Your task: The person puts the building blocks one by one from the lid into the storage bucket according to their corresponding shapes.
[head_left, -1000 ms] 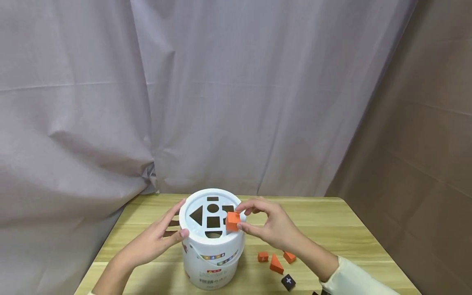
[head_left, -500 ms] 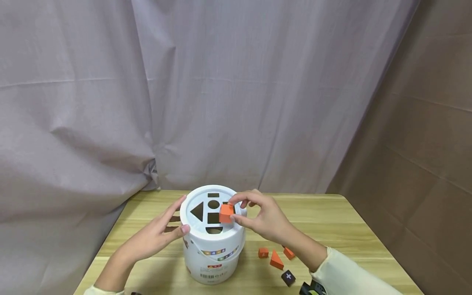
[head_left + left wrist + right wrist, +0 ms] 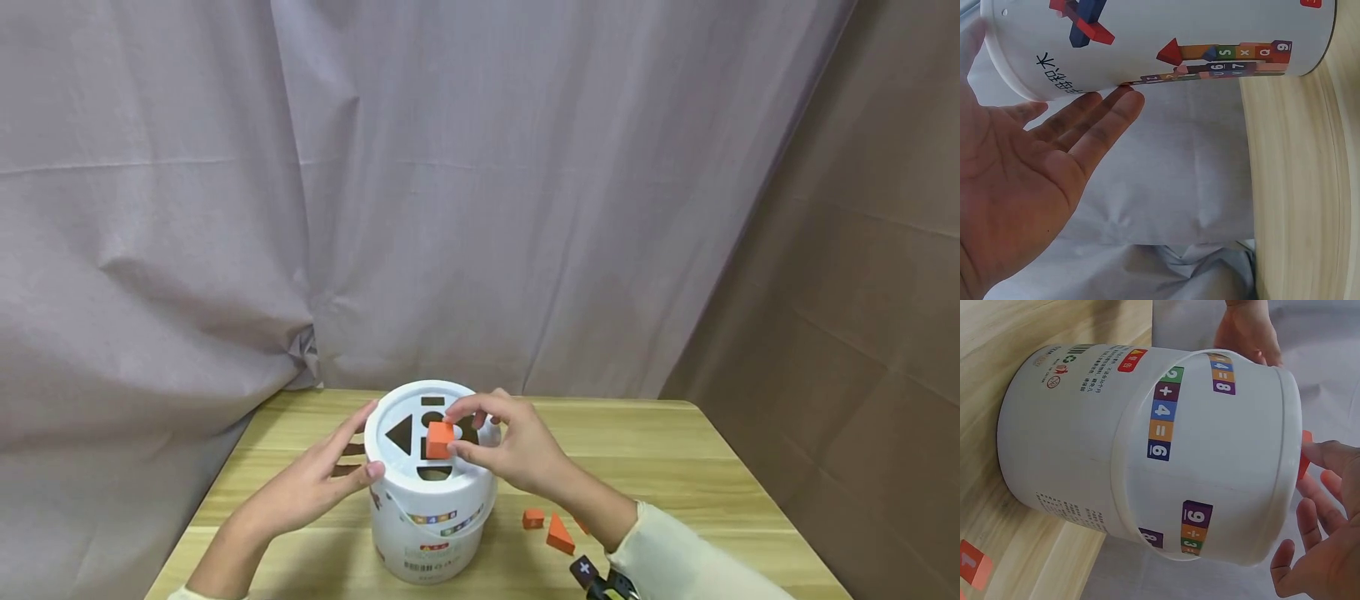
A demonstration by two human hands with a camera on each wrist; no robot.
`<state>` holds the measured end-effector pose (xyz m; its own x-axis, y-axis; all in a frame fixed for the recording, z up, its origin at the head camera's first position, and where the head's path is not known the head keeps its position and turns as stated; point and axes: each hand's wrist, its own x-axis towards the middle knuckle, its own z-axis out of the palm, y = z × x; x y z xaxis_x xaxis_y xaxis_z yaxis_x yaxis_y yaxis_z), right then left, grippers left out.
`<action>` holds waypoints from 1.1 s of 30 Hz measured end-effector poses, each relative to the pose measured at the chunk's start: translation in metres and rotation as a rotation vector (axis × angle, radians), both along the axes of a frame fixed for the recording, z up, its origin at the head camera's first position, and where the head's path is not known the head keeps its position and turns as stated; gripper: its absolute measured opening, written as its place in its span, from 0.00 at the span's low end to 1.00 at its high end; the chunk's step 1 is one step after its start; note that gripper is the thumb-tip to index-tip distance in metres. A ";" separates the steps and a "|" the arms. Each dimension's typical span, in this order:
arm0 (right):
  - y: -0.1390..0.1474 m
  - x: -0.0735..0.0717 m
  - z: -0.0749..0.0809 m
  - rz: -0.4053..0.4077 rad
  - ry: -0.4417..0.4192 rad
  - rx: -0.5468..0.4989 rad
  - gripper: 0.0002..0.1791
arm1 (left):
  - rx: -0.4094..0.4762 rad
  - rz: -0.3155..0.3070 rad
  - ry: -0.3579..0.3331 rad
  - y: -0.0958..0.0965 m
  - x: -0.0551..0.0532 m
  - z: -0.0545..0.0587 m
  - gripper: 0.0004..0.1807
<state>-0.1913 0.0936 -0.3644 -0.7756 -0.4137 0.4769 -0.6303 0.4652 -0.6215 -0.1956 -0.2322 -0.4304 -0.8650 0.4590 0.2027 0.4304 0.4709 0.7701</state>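
A white bucket (image 3: 427, 542) with printed sums stands upright on the table, its lid (image 3: 396, 467) cut with shaped holes. My left hand (image 3: 303, 493) rests against the bucket's left side near the rim, fingers and thumb extended; in the left wrist view the fingertips meet the printed wall (image 3: 1229, 25). Between thumb and fingers, my right hand (image 3: 521, 450) pinches an orange cube-like block (image 3: 440, 440) over the middle of the lid, overlapping the square hole. In the right wrist view, the bucket's rim hides part of this block (image 3: 1305, 456).
Right of the bucket lie a small orange block (image 3: 533, 519), an orange triangular block (image 3: 559, 534) and a black block (image 3: 583, 571) with a plus sign. Another orange block (image 3: 582, 526) is partly hidden by the right arm. A grey curtain (image 3: 420, 208) hangs behind the table (image 3: 675, 467).
My right hand has carried the orange block leftward across the lid, from its right side to the square hole. My left hand stays at the bucket's side.
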 end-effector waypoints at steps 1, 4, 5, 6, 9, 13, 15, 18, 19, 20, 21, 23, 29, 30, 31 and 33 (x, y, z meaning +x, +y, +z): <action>0.000 0.000 -0.001 -0.006 -0.002 0.002 0.20 | -0.001 0.001 -0.005 0.000 0.000 0.000 0.47; -0.001 0.000 -0.005 -0.024 0.000 0.006 0.21 | -0.003 0.000 -0.016 0.001 0.001 -0.001 0.47; -0.001 0.000 -0.006 -0.030 0.002 0.007 0.21 | -0.002 -0.001 -0.017 0.001 0.001 -0.002 0.47; -0.002 0.000 -0.006 -0.034 0.005 0.007 0.22 | -0.002 -0.002 -0.015 0.001 0.001 -0.002 0.47; -0.003 -0.001 -0.007 -0.041 0.014 0.008 0.22 | -0.003 0.000 -0.006 0.001 -0.001 -0.002 0.47; -0.004 -0.001 -0.008 -0.048 0.013 0.002 0.22 | 0.008 -0.013 0.001 0.003 -0.003 -0.002 0.48; -0.004 0.001 -0.010 -0.047 0.012 -0.002 0.22 | 0.011 -0.020 -0.003 0.004 -0.003 -0.003 0.47; -0.005 0.002 -0.014 -0.037 0.016 0.006 0.23 | 0.010 -0.019 -0.009 0.003 -0.001 -0.006 0.47; -0.006 0.003 -0.016 -0.034 0.018 0.017 0.24 | 0.009 -0.016 -0.011 0.002 0.001 -0.007 0.47; -0.006 0.003 -0.017 -0.031 0.022 0.030 0.25 | 0.006 -0.010 -0.010 0.001 0.002 -0.008 0.47; -0.006 0.002 -0.018 -0.035 0.026 0.045 0.26 | 0.006 -0.007 -0.008 0.000 0.002 -0.009 0.47; -0.006 0.001 -0.019 -0.045 0.033 0.067 0.31 | 0.008 -0.003 -0.003 -0.001 0.003 -0.010 0.46; 0.003 0.000 -0.020 -0.076 0.031 0.095 0.38 | 0.019 -0.003 0.010 -0.001 0.001 -0.010 0.46; 0.005 0.000 -0.020 -0.080 0.025 0.095 0.38 | 0.019 -0.002 0.013 -0.001 0.000 -0.010 0.46; 0.008 0.000 -0.021 -0.086 0.018 0.096 0.37 | 0.018 -0.002 0.016 -0.001 0.000 -0.010 0.46; 0.015 0.001 -0.021 -0.094 0.011 0.093 0.37 | 0.018 0.000 0.020 0.000 -0.002 -0.010 0.46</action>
<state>-0.1905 0.1084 -0.3857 -0.8078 -0.3821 0.4487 -0.5878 0.5780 -0.5660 -0.1973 -0.2326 -0.4400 -0.8608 0.4550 0.2281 0.4457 0.4572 0.7697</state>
